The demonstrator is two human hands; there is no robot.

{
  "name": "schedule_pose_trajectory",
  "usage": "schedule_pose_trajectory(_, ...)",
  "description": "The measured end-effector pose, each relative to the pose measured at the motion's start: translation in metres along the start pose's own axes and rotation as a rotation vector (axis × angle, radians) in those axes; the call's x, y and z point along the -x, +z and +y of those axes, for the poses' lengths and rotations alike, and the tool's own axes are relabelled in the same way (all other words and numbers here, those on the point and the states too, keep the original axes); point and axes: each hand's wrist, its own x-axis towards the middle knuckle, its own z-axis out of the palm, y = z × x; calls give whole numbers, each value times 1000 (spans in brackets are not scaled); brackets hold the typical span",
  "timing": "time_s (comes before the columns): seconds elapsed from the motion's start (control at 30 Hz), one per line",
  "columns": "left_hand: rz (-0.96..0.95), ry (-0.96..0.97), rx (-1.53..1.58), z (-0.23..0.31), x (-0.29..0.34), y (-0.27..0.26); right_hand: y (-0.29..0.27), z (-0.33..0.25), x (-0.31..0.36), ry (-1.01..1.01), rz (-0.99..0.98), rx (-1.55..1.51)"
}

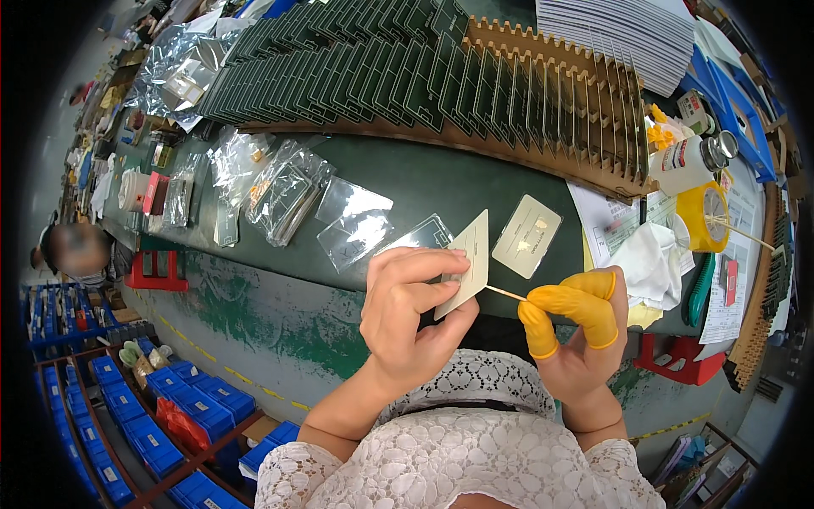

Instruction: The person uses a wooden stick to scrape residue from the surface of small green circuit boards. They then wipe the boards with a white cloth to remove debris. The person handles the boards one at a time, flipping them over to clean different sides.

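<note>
My left hand pinches a small cream-coloured rectangular card by its lower edge, held up over the table's front edge. My right hand, with yellow rubber cots on its fingertips, holds a thin wooden swab stick whose tip touches the card's right side. A second cream card lies flat on the dark green table just behind the held one.
Clear plastic bags lie left of the hands. A long cardboard rack of dark green boards runs across the back. A white bottle, yellow tape roll, white cloth and papers sit right. Blue bins are below left.
</note>
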Motion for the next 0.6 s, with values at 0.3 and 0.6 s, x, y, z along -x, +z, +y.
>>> schedule_pose_trajectory(0.3, -30, -17, -7, 3, -1, -1, 0, 0, 0, 0, -1, -2)
schedule_pose_trajectory(0.6, -12, 23, -31, -1, 1, -2, -1, -2, 2, -8, -3, 39)
